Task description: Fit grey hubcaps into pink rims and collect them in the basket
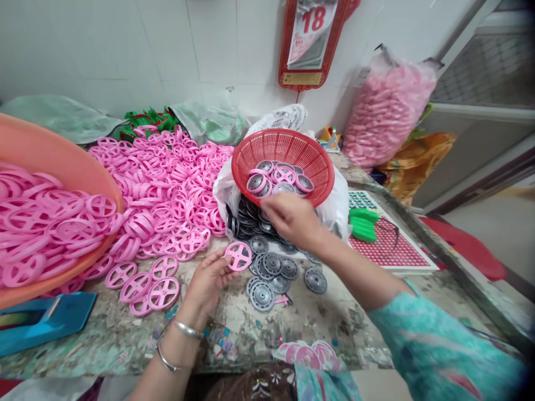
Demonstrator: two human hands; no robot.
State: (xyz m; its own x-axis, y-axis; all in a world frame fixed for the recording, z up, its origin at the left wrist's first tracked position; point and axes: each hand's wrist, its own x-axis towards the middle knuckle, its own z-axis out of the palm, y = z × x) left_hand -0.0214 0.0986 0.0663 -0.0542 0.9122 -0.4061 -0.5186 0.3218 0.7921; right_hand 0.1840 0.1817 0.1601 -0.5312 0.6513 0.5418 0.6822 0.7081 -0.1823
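My left hand pinches a pink spoked plastic wheel ring just above the table, left of a loose group of grey plastic wheel discs. My right hand is at the near rim of a red mesh basket, fingers curled in; whatever they may hold is hidden. Inside the basket lie grey discs fitted with pink rings. Below it, a white plastic bag opens on a heap of dark discs. Several loose pink rings lie left of my left hand.
A large pile of pink rings covers the left of the table, beside an orange tub full of them. A blue tape dispenser sits at the front left. On the right are green pieces on a patterned sheet and a bag of pink parts.
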